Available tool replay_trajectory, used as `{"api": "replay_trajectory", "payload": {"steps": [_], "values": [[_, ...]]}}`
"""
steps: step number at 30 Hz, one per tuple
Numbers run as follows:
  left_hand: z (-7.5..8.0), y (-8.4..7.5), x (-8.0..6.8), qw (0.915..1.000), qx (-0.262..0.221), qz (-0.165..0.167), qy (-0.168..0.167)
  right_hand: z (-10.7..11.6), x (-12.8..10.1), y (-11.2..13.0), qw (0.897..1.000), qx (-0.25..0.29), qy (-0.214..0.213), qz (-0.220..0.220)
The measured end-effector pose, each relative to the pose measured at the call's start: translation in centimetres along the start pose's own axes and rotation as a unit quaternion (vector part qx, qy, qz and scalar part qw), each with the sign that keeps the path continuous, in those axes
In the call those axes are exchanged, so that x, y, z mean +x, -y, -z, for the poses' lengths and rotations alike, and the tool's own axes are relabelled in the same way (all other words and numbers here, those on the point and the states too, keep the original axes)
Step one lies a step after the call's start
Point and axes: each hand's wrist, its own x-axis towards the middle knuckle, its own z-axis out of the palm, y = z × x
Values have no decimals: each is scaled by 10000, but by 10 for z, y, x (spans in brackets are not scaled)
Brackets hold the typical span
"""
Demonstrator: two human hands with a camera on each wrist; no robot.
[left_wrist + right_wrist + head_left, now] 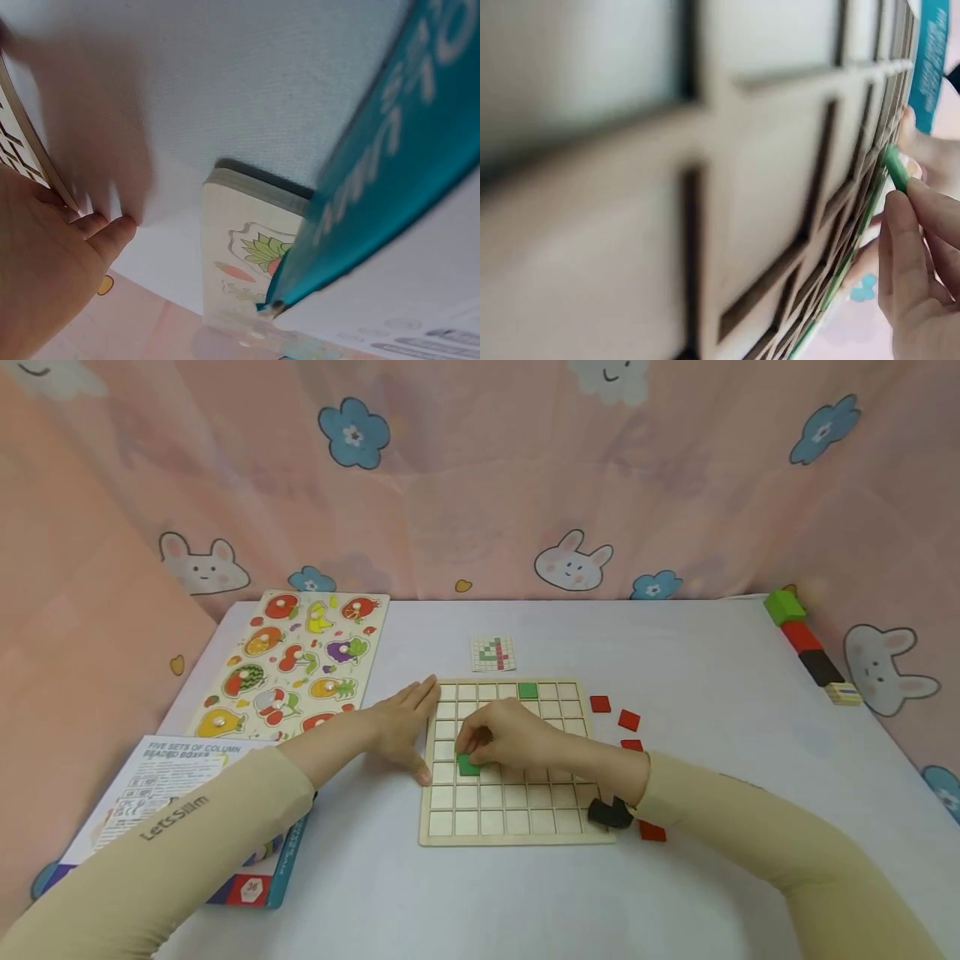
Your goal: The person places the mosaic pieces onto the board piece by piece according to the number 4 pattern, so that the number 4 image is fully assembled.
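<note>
Head view overhead; wrist views close.

Soft, even light fills the room, bright without glare, and only faint shadows lie under the arms on the table (pixel 675 643). The head view is sharp in the middle but bows outward at its edges. Both wrist views are close and blurred: the board (pixel 705 225) swims out of focus, and a smeared shadow crosses the table beside the left hand (pixel 45 270).
</note>
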Motion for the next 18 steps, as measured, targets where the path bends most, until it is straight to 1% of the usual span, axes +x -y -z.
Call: {"api": "replay_trajectory", "payload": {"steps": [7,11,13,15,18], "values": [[2,-1,-2,9999,-78,21,69,-8,-2,6,9981,-561,31,255],[1,0,-2,9999,-134,-17,88,-8,-2,6,9969,-698,131,333],[1,0,-2,9998,-148,-25,86,-4,-3,6,9966,-726,173,344],[1,-1,-3,9999,-124,-24,62,5,-6,2,9965,-747,157,353],[1,-2,-4,10000,-52,0,23,28,-17,-7,9970,-712,125,279]]}}
